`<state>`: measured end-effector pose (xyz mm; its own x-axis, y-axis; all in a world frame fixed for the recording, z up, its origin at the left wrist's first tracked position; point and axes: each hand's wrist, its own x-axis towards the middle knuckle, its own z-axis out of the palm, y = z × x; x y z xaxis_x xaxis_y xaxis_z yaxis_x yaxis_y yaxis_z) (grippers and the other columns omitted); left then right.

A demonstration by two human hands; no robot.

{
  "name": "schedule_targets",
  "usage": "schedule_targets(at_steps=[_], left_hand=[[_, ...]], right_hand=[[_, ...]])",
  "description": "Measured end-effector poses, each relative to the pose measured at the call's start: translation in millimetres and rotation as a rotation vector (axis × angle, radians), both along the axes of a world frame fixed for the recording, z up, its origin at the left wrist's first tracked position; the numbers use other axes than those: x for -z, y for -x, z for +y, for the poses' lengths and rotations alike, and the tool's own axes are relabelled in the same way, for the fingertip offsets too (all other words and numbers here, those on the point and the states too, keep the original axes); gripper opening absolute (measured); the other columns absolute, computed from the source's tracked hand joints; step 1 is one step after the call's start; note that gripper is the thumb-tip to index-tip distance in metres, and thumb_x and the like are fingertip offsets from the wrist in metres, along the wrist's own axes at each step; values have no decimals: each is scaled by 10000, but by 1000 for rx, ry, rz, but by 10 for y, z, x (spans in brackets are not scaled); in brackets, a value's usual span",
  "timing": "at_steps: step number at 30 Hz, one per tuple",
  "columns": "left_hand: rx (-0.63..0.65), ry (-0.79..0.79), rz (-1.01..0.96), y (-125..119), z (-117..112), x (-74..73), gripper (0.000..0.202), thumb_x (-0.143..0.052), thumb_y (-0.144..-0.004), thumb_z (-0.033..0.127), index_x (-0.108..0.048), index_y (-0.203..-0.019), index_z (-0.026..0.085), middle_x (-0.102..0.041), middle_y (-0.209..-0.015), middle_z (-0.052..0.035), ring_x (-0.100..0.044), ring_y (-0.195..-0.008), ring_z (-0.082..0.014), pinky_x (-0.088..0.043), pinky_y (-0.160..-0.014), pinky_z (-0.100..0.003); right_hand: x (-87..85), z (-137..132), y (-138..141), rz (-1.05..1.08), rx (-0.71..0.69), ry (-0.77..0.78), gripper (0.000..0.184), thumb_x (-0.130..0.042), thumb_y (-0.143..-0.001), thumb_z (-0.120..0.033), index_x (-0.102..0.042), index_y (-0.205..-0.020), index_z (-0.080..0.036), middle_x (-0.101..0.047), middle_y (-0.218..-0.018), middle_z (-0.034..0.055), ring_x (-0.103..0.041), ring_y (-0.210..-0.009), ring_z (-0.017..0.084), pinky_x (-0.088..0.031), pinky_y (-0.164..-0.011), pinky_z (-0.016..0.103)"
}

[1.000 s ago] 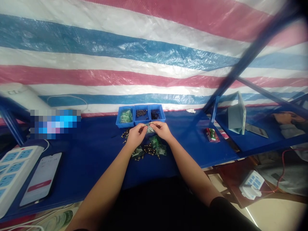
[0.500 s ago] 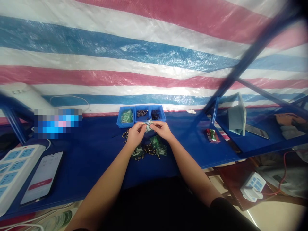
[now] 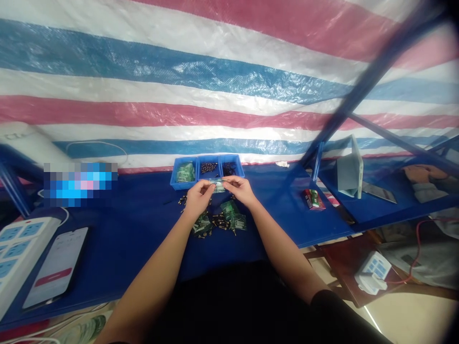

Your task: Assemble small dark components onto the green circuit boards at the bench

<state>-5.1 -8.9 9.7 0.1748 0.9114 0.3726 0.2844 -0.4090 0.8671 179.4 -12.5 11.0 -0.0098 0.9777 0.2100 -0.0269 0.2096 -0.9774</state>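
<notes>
Above the table (image 3: 143,210) before the bins (image 3: 182,186), left hand (image 3: 198,197) and right hand (image 3: 243,191) work a pinched packet (image 3: 218,187), seemingly needing steadiness next.

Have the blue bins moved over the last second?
No. Judged against the blue post, the blue bins sit in the same place; only the camera view has shifted slightly.

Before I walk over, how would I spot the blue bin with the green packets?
Face the striped sheet, then look down to the blue table in front of it. Just beyond the left hand and right hand, which pinch a small packet, three blue bins stand side by side; take the leftmost bin. Its neighbours hold small dark parts, while it alone holds pale green packets.
</notes>
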Motion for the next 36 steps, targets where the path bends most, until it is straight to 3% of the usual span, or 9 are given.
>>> schedule_targets(at_steps=[6,13,16,19,27,32,36], left_hand=[[29,64,-65,20,41,18,257,-587,-848,447,-610,-848,190,-622,-686,-3,-584,-617,-141,-478,-588,-253],[-11,21,-75,22,42,23,266,-618,-823,446,-644,-850,183,-639,-784,-30,-575,-659,-146,-466,-591,-260],[7,42,-112,21,42,15,276,-628,-820,435,-641,-953,193,-621,-788,-21,-572,-672,-142,-466,-609,-256],[39,70,-98,18,23,4,246,-613,-835,429,-630,-886,189,-607,-758,-9,-556,-656,-130,-448,-599,-242],[122,33,82,16,-60,-75,243,-605,-842,421,-624,-783,186,-600,-728,-2,-524,-628,-127,-403,-570,-238],[96,103,-28,24,-8,-47,278,-543,-882,442,-622,-809,186,-593,-663,3,-543,-598,-134,-420,-570,-243],[79,112,-116,28,40,24,261,-600,-846,439,-635,-842,180,-661,-742,-27,-614,-691,-164,-469,-635,-257]], right_hand=[[27,21,-6,2,22,-5,357,-785,-610,-497,-709,-756,-180,-706,-780,39,-628,-738,180,-526,-736,331],[96,30,-33,-21,19,-26,326,-775,-643,-482,-711,-749,-181,-708,-782,44,-630,-704,172,-506,-703,318],[93,31,-58,-65,23,-35,313,-780,-651,-465,-707,-738,-173,-699,-748,42,-621,-683,165,-501,-687,306],[82,29,-65,-57,39,-63,310,-772,-666,-461,-697,-741,-170,-689,-735,36,-609,-664,151,-499,-679,296],[60,1,21,86,48,-63,315,-791,-648,-433,-711,-824,-184,-674,-727,15,-548,-569,108,-467,-564,257],[75,15,16,103,37,-33,418,-783,-657,-444,-698,-989,-206,-673,-734,5,-566,-593,119,-465,-554,252],[76,8,29,46,17,-19,325,-776,-654,-465,-705,-787,-177,-665,-699,17,-553,-580,122,-467,-565,266]])
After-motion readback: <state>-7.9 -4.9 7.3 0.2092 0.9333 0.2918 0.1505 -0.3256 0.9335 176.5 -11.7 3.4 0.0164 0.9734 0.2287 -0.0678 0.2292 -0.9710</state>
